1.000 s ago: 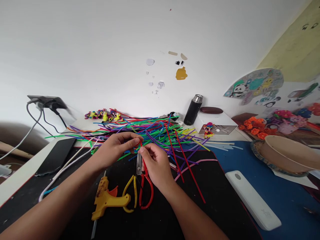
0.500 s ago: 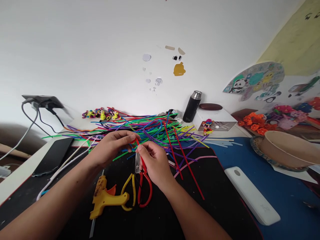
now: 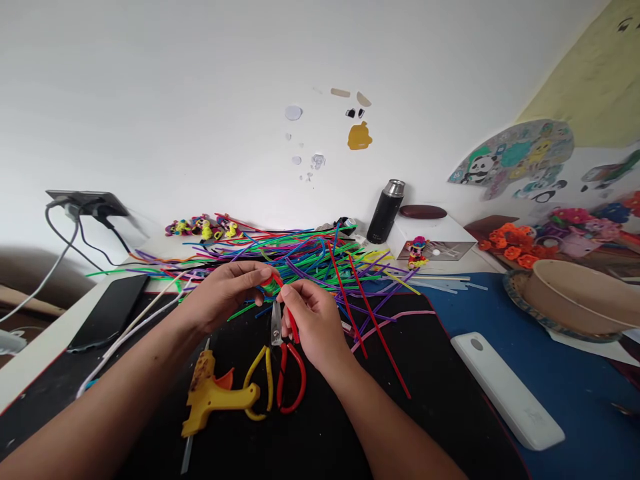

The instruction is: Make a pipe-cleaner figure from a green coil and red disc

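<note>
A red pipe cleaner is held between my two hands above the black mat. My left hand pinches its upper end, which is bent over near the fingertips. Lower down, my right hand closes thumb and fingers round the same stem, and its tail hangs below the grip. Just beneath the hands lie red-handled scissors. To their left are yellow-handled pliers, their head hard to make out, and a yellow glue gun with a clear glue stick in it.
Behind my hands spreads a pile of multicoloured pipe cleaners. A black phone lies at left, a white power bank at right. Further back stand a black flask, a white box and a beige bowl.
My right hand has shifted slightly along the red pipe cleaner, and the bend near my left fingertips looks a little different. The whole view has moved very slightly.
</note>
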